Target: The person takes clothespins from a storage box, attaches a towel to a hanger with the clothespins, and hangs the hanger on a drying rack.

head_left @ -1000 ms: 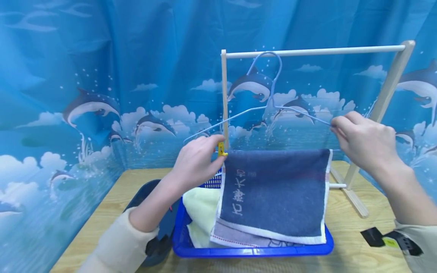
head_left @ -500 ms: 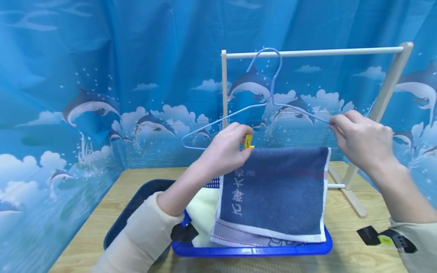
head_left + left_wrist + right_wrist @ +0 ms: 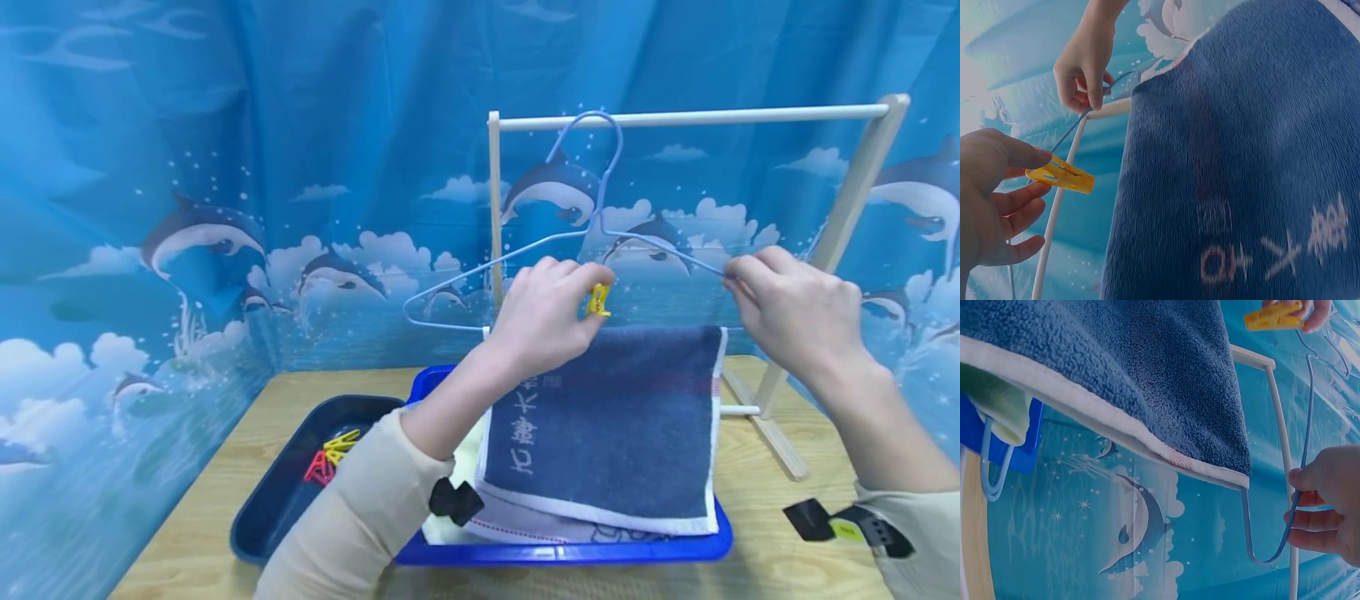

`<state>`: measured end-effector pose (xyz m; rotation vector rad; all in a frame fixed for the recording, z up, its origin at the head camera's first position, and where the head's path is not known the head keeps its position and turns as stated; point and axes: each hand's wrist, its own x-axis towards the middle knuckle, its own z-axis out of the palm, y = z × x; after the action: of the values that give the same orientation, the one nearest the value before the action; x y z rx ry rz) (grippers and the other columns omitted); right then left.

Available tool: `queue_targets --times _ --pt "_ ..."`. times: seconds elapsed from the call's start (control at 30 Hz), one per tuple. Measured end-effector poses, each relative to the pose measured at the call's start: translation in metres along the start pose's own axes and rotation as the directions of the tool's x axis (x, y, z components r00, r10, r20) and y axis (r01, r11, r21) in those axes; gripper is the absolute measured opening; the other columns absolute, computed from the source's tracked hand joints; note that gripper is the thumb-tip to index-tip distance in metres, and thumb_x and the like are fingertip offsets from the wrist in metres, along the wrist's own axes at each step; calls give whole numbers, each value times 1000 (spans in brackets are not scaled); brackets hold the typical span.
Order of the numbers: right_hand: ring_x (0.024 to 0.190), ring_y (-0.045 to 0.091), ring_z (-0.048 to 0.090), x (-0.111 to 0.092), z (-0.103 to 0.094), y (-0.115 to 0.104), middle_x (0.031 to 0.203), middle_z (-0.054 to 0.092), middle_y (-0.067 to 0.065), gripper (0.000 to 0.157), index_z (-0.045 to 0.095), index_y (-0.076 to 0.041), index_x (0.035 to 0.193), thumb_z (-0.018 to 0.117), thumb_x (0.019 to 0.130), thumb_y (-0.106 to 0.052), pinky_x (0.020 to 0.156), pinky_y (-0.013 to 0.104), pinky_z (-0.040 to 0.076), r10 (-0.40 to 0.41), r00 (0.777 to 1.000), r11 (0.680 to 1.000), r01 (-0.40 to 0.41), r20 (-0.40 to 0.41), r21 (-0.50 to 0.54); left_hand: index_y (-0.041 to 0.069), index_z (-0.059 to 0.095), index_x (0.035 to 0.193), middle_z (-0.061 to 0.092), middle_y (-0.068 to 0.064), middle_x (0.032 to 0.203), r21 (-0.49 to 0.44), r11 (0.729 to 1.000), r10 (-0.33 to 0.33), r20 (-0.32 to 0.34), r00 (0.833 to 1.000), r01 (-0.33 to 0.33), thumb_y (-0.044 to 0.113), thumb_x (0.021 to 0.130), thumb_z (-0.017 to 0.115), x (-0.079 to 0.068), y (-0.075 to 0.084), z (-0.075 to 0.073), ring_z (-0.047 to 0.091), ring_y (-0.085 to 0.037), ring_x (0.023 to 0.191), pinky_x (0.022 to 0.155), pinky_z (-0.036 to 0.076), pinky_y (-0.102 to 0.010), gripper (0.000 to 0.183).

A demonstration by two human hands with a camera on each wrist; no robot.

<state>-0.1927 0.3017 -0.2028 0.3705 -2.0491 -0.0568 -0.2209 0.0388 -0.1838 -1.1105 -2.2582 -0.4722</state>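
A dark blue towel [image 3: 615,425] with white edging hangs folded over the lower bar of a light blue wire clothes hanger [image 3: 619,143]. My left hand [image 3: 551,321] pinches a yellow clothespin [image 3: 598,300] between thumb and fingertips, just above the towel's top fold. The left wrist view has the clothespin [image 3: 1063,175] apart from the cloth. On the hanger's right arm, my right hand [image 3: 798,308] grips the wire with thumb and curled fingers. The hanger's hook overlaps the rack's top rod; I cannot tell whether it rests on it.
Behind the hanger stands a wooden rack [image 3: 855,196] with a white rod. Below the towel sits a blue basket [image 3: 562,553] holding pale cloth. At left, a dark tray [image 3: 258,508] contains yellow and red clothespins [image 3: 330,457], partly behind my left sleeve. A dolphin-print curtain hangs behind.
My left hand has moved right and up with the yellow clothespin, from the towel's left corner toward its middle. The dark tray's clothespins have come into view. My right hand keeps its grip.
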Motion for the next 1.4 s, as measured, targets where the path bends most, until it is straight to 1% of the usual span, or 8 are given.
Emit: queue_targets --times 0.27,0.5,0.77,0.93,1.0,1.17,1.27,1.4 --pt "53 33 55 -1 2 1 82 60 16 12 64 -4 90 68 78 -3 33 37 27 -7 1000 1000 7 -21 -1 15 62 116 64 5 101 -24 1000 12 -18 1000 -12 28 85 67 16 18 15 49 -9 86 71 35 -20 34" --pt "49 33 53 -1 3 0 80 59 16 12 64 -4 88 69 77 -3 33 38 27 -5 1000 1000 5 -23 -4 17 61 118 64 8 104 -36 999 -10 20 1000 10 29 87 65 29 31 22 50 -7 88 74 36 -19 34" --pt "45 33 50 -1 4 1 79 59 17 11 63 -4 87 68 78 -4 32 37 25 -19 999 1000 18 -43 -6 21 63 116 64 12 99 24 1000 10 13 1000 -10 33 87 64 38 43 33 50 -5 88 77 38 -21 31" --pt "44 32 48 -1 4 0 79 58 17 11 63 -4 88 68 78 -4 32 36 25 -3 1000 1000 3 -21 -8 25 63 115 64 16 98 60 998 4 27 1000 -6 34 87 63 42 48 41 50 -3 88 77 37 -20 29" --pt "44 31 48 -1 4 -1 79 58 16 11 63 -4 88 68 78 -4 32 35 25 3 1000 1000 -3 -13 -8 25 64 114 64 17 98 64 998 3 20 1000 -4 34 87 64 43 49 44 50 -3 87 77 36 -19 28" --pt "43 31 47 -1 5 -2 80 58 16 11 64 -4 89 68 78 -4 32 35 25 3 1000 1000 -3 -13 -7 28 65 112 64 18 98 78 997 6 9 1000 -7 32 88 63 45 52 50 51 -2 88 85 37 -21 25" --pt "43 31 47 -1 5 -2 80 59 17 11 63 -4 89 68 78 -4 32 35 25 2 1000 1000 -2 -14 -6 29 65 112 65 19 97 96 995 10 21 1000 -12 31 88 61 46 53 52 51 -2 90 88 36 -22 24" --pt "43 31 47 -1 5 -2 80 59 18 12 63 -3 88 68 78 -4 32 35 25 -1 1000 1000 1 -14 -1 30 65 111 65 20 93 127 992 14 21 1000 -17 30 88 60 48 54 56 52 -2 89 86 37 -21 23"
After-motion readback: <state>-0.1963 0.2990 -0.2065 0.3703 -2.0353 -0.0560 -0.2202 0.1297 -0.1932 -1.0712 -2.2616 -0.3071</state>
